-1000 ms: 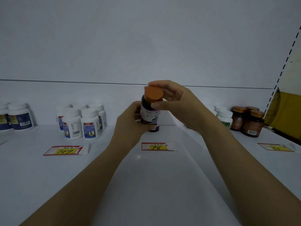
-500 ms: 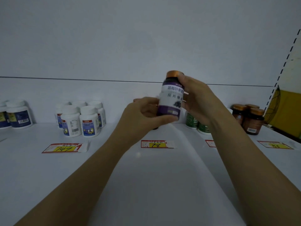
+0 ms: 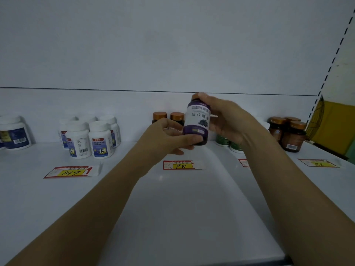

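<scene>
Lower now, I am holding the purple bottle (image 3: 196, 121) upright above the price tag (image 3: 180, 165). My left hand (image 3: 165, 137) is pinching its bottom edge, my right hand (image 3: 230, 121) is wrapping its side. Open shelf (image 3: 182, 217) is lying below.

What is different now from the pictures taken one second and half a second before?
The purple bottle rose from near the shelf and turned its label to the camera. The right hand moved from over the cap to the bottle's side; the left hand slid from the body down to the base. Both still hold it. The white bottles and price tags stayed put.
</scene>
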Demonstrator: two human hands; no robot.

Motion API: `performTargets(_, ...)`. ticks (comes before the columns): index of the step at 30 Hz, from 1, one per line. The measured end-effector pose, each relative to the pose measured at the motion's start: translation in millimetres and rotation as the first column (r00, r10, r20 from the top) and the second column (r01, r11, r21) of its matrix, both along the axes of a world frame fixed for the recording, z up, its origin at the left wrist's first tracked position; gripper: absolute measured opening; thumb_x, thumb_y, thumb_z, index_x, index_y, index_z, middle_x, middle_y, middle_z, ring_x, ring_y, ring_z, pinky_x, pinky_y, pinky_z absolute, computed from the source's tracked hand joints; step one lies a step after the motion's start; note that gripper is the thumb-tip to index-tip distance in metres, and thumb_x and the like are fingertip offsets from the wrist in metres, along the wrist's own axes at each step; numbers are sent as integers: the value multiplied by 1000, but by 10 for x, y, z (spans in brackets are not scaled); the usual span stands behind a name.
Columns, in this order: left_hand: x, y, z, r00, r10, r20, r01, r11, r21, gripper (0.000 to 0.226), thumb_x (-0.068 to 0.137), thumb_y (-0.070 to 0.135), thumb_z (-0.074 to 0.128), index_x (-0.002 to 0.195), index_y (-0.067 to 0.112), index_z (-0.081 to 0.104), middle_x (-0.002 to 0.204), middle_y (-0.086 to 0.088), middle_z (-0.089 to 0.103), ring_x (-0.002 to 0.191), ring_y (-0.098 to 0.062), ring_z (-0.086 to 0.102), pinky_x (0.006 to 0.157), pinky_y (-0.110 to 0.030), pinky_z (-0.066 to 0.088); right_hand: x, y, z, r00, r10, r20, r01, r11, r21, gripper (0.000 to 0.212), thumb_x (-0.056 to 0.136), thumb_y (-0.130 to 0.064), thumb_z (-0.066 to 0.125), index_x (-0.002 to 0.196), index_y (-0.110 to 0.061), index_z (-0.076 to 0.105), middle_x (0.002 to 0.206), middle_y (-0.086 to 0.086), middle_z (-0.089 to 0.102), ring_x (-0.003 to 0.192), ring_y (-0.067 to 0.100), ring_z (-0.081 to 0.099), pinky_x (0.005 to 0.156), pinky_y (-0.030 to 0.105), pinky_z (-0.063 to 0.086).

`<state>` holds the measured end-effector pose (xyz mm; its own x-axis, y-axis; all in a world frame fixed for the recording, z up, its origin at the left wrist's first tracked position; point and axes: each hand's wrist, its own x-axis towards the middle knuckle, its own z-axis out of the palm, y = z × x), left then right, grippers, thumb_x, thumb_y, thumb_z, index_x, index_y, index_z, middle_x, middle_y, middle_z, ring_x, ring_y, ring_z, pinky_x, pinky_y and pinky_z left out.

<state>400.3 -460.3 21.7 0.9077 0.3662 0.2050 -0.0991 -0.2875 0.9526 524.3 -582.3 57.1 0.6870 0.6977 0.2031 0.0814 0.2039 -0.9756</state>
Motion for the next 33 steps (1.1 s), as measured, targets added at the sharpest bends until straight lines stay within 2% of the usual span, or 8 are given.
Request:
performTargets(4, -18, 37, -17, 993, 61, 102, -72, 991, 110, 57, 65, 15, 82, 114, 18, 53, 101, 9, 66, 85, -4, 67, 70, -15, 56, -10, -46, 54, 967, 49, 250, -76, 992, 98, 44, 73, -24, 67, 116, -17, 63, 116, 4, 67, 107, 16, 64, 86, 29, 55)
performTargets(11, 31, 112, -151, 993, 42, 108, -62, 980, 190, 51, 68, 9, 80, 114, 18, 62, 95, 12, 68, 84, 3, 66, 74, -9, 52, -24, -56, 48, 885, -11, 465, 63, 993, -97, 36, 80, -25, 71, 114, -21, 64, 111, -4, 70, 102, 9, 67, 87, 26, 54)
performTargets(17, 94, 151, -189, 995, 53, 85, -74, 961, 268, 53, 76, 21, 76, 124, 20, 55, 111, 9, 66, 95, -2, 64, 87, -19, 51, -28, -28, 200, 819, -51, 571, 202, 958, -203, 35, 85, -36, 67, 114, -16, 67, 108, -2, 70, 97, 8, 67, 86, 24, 55)
performTargets(21, 82, 285, -280, 978, 206, -24, -141, 749, 648, 48, 92, 33, 57, 136, 20, 42, 123, 12, 50, 110, -6, 49, 88, -12, 39, 86, 58, 381, 802, -55, 595, 265, 925, -272, 33, 85, -33, 69, 113, -16, 67, 108, -2, 70, 99, 11, 67, 96, 31, 51)
performTargets(25, 88, 492, -463, 867, 446, -222, -56, 529, 846, 57, 101, 34, 34, 148, 5, 19, 157, -10, 18, 144, -23, 17, 115, -31, 16, 233, 213, 466, 757, -25, 653, 343, 866, -364, 33, 86, -28, 69, 115, -14, 65, 112, 0, 67, 102, 13, 62, 87, 26, 47)
performTargets(28, 82, 632, -591, 771, 531, -352, 55, 495, 867, 61, 102, 37, 24, 149, 0, 12, 158, -16, 6, 146, -28, 6, 119, -37, 8, 313, 327, 398, 737, 7, 676, 392, 810, -436, 31, 88, -25, 67, 116, -12, 64, 105, -1, 64, 90, 10, 57, 81, 28, 44)
performTargets(31, 73, 678, -663, 717, 548, -431, 94, 537, 839, 63, 102, 40, 18, 149, 0, 3, 158, -16, -3, 147, -27, -2, 120, -37, 3, 390, 416, 244, 768, 4, 641, 382, 800, -463, 29, 89, -19, 65, 115, -6, 65, 89, -9, 63, 94, 15, 59, 82, 29, 52)
performTargets(33, 79, 684, -673, 701, 540, -466, 111, 563, 819, 64, 102, 41, 14, 150, 1, -1, 158, -14, -6, 147, -26, -4, 119, -36, 1, 453, 446, 124, 748, -7, 664, 424, 775, -469, 30, 89, -19, 65, 115, -5, 64, 97, -1, 65, 97, 18, 59, 86, 31, 53)
